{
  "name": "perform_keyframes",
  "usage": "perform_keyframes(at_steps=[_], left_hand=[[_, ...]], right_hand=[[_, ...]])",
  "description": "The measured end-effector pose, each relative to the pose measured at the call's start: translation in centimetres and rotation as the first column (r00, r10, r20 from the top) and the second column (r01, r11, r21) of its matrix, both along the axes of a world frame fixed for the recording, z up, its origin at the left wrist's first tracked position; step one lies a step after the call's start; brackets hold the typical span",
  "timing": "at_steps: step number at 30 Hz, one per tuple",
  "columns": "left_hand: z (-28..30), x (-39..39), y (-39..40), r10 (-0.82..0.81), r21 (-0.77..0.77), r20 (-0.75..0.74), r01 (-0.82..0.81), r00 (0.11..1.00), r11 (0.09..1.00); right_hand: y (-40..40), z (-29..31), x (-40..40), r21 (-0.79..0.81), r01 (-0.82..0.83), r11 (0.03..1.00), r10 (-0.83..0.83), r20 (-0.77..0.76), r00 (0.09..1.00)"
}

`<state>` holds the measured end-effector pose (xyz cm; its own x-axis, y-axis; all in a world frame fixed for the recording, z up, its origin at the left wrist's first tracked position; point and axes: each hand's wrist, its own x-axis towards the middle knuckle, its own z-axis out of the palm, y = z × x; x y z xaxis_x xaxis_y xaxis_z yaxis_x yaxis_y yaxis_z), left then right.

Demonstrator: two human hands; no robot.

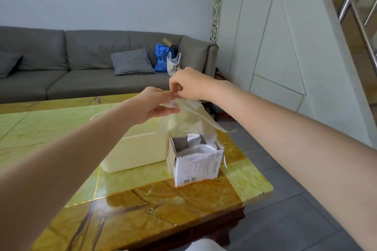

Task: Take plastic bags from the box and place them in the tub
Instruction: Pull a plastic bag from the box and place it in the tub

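Both hands raised above the box (195, 164): right hand (190, 84) and left hand (155, 106) each pinch a plastic bag (189, 120) trailing from it. Tub (136, 153) stands beside the box on the table (51, 126)

On the table (240, 177) the box (195, 167) stands just right of the tub (134, 153), both hands (155, 106) meet on a bag (189, 120) above them, and a sofa (81, 63) runs behind.

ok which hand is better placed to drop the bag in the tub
Probably left: the left hand holds the plastic bag right above the tub; the right hand pinches it nearer the box.
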<state>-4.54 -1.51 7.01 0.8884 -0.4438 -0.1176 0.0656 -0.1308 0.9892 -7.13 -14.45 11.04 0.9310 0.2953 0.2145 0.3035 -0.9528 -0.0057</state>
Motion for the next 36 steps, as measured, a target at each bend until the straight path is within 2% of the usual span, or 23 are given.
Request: perform_keyframes(at_steps=[4,6,8,11,13,15,19,21,23,25,26,28,31,32,34,36], left_hand=[[-0.2,0.3,0.3,-0.025,-0.32,-0.126,-0.017,0.992,0.947],[-0.8,0.7,0.7,-0.029,-0.418,-0.169,-0.045,0.985,0.907],[-1.5,1.1,1.1,-0.04,-0.478,-0.197,-0.06,0.98,0.876],[-2.0,1.6,1.8,-0.068,-0.535,-0.214,-0.059,0.974,0.843],[-1.7,2.0,2.5,-0.085,-0.535,-0.206,-0.04,0.975,0.844],[-1.5,3.0,3.8,-0.031,-0.477,-0.206,-0.072,0.978,0.876],[-1.2,6.0,7.8,0.228,-0.113,-0.022,-0.229,0.973,0.967],[-1.0,7.4,9.8,0.319,0.069,0.145,-0.331,0.937,0.941],[-1.1,8.9,11.4,0.312,0.291,0.383,-0.433,0.87,0.853],[-1.5,10.1,12.2,0.225,0.444,0.578,-0.534,0.784,0.72],[-1.8,10.5,12.4,0.185,0.488,0.628,-0.568,0.756,0.663],[-2.2,11.4,12.7,0.151,0.553,0.642,-0.59,0.752,0.589],[-2.8,12.1,12.5,0.093,0.61,0.693,-0.651,0.715,0.453],[-3.2,12.3,12.4,0.015,0.623,0.721,-0.658,0.692,0.422],[-4.0,12.0,11.6,-0.247,0.697,0.705,-0.587,0.664,0.412],[-5.2,11.6,10.4,-0.5,0.841,0.541,-0.412,0.676,0.352]], right_hand=[[0.4,0.3,1.0,0.253,0.031,0.967,-0.066,0.133,0.989],[0.7,0.6,1.5,0.397,0.016,0.918,-0.093,0.174,0.98],[1.2,1.0,1.9,0.577,-0.039,0.816,-0.096,0.202,0.975],[2.0,1.4,2.6,0.809,-0.111,0.578,-0.094,0.201,0.975],[2.5,1.6,3.2,0.875,-0.131,0.466,-0.091,0.194,0.977],[2.7,1.5,4.1,0.896,-0.13,0.424,-0.117,0.196,0.974],[1.8,0.3,6.1,0.855,-0.039,0.518,-0.251,0.195,0.948],[1.8,-0.8,6.6,0.834,-0.031,0.551,-0.161,0.143,0.976],[2.5,-2.1,6.9,0.805,-0.035,0.592,-0.022,0.059,0.998],[3.0,-3.4,7.4,0.734,0.008,0.679,0.033,-0.041,0.999],[3.1,-4.1,8.0,0.681,0.044,0.73,0.028,-0.094,0.995],[3.1,-5.9,9.3,0.57,0.141,0.81,-0.026,-0.205,0.978],[3.1,-8.6,10.8,0.471,0.258,0.843,-0.057,-0.4,0.915],[3.3,-9.3,11.3,0.446,0.275,0.851,-0.049,-0.455,0.889],[3.5,-10.1,12.0,0.376,0.289,0.88,-0.05,-0.532,0.845],[3.8,-10.6,12.6,0.31,0.294,0.904,-0.064,-0.583,0.81]])
